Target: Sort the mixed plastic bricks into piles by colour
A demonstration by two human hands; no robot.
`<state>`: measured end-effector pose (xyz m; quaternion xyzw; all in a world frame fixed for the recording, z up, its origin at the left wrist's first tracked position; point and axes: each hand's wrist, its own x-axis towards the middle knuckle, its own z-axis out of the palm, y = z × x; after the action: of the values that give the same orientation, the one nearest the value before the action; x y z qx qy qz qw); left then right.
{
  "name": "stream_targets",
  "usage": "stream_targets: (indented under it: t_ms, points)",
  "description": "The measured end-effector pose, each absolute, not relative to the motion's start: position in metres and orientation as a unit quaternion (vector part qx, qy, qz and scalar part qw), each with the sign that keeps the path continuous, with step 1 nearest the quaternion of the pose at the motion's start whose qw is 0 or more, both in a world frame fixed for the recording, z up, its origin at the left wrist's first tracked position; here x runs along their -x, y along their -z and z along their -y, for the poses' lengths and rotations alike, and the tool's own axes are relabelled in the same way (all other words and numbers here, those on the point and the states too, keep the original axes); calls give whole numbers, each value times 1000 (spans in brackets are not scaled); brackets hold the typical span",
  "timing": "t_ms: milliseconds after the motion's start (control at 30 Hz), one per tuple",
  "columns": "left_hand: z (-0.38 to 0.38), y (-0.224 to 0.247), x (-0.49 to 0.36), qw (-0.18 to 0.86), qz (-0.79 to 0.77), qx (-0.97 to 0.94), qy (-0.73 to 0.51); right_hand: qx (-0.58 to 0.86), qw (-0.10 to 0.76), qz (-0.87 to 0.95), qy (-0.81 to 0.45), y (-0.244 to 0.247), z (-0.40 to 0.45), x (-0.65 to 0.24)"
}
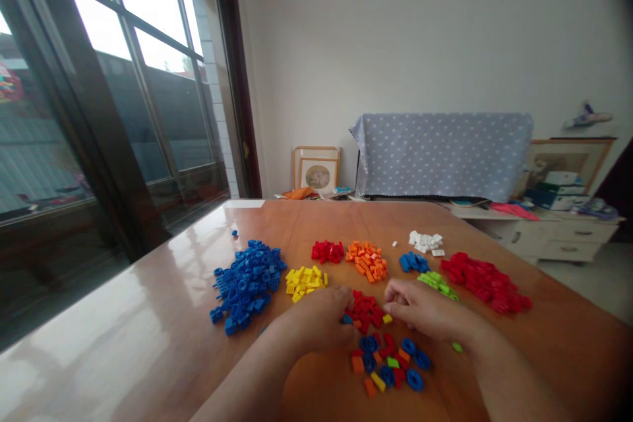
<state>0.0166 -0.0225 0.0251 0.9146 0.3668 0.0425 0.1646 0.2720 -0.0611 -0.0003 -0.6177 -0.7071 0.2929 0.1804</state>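
Observation:
My left hand is at the left edge of a small red brick pile, its fingertips hidden behind the hand and beside a blue piece. My right hand is on the pile's right side, fingers curled together near a yellow brick; anything between them is too small to make out. Nearer to me lies a mixed group of pieces, with blue round ones, orange ones and a yellow one. A yellow pile sits just beyond my left hand, and a lime green pile beyond my right.
On the wooden table are a large blue pile, another red pile, an orange pile, a small blue pile, white pieces and a large red pile. A lone green piece lies by my right wrist.

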Motion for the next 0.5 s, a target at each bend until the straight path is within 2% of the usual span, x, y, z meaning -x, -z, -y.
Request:
stream_targets:
  t_ms: [267, 400, 500]
  points:
    - [23, -23, -25, 159, -373, -913, -49, 615, 166, 708, -305, 2, 59, -271]
    - [21, -27, -18, 178, -364, -902, -147, 615, 169, 708, -304, 0, 58, -272]
    - [13, -32, -7, 264, -360, -857, -257, 616, 182, 709, -291, 0, 56, -275]
